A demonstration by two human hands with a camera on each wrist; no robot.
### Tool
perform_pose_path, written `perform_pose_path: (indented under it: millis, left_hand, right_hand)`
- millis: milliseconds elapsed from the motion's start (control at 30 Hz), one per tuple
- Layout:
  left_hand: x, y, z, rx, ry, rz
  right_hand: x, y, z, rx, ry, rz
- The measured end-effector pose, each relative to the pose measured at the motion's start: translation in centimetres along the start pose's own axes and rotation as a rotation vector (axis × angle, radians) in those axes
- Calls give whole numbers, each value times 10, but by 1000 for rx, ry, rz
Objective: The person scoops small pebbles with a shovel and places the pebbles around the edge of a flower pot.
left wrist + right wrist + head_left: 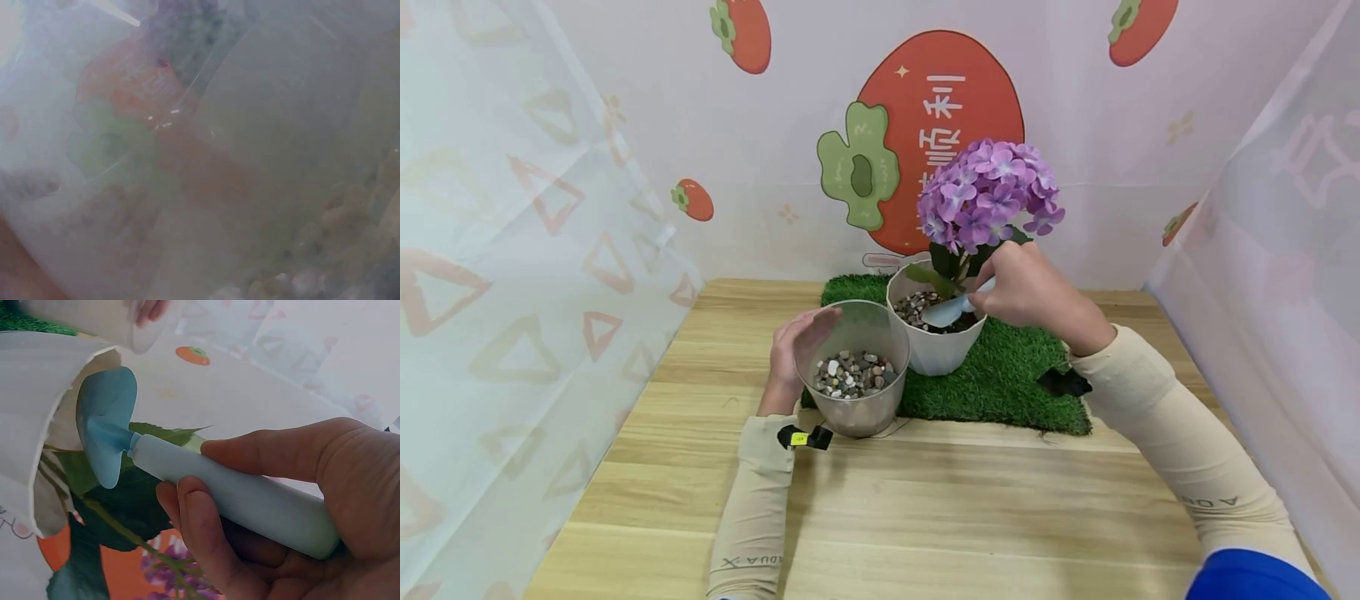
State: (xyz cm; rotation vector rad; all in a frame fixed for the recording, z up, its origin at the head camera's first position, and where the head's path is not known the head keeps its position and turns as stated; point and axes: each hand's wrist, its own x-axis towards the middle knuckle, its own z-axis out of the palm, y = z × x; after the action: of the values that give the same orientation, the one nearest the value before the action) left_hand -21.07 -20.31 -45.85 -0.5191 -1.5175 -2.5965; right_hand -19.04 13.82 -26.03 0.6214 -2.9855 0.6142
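My right hand grips the pale handle of a small blue trowel, fingers wrapped beneath and thumb along the top. In the head view the trowel's blade lies over the pebbles inside a white flowerpot. From that pot rises a purple hydrangea with green leaves. To its left, a clear plastic pot holds mixed pebbles. My left hand holds this pot by its left side, fingers curved round the far wall. Its cloudy wall fills most of the left wrist view.
An artificial grass mat lies under the white flowerpot and by the clear pot. Both rest on a wooden table. Behind stands a printed curtain with strawberry pictures, and more pale cloth hangs at both sides.
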Motion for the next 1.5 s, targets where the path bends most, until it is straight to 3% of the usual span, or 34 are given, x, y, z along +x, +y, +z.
perform_pose_path:
  millis: [400,733,933,1267,1500]
  left_hand:
    - [-3,6,12,43,105,-35]
    - [-3,6,12,28,119,-43]
    - [-2,5,12,20,122,-31]
    - [-3,6,13,21,121,-34]
    - [-2,5,13,29,116,-20]
  right_hand:
    - [-8,-19,-21,44,-26,-26]
    - [-8,-37,-32,12,19,-169]
    - [-4,-54,-36,-2,-14,-191]
    - [4,-71,-27,-53,-87,-263]
    - [10,-81,-8,-89,-123,-384]
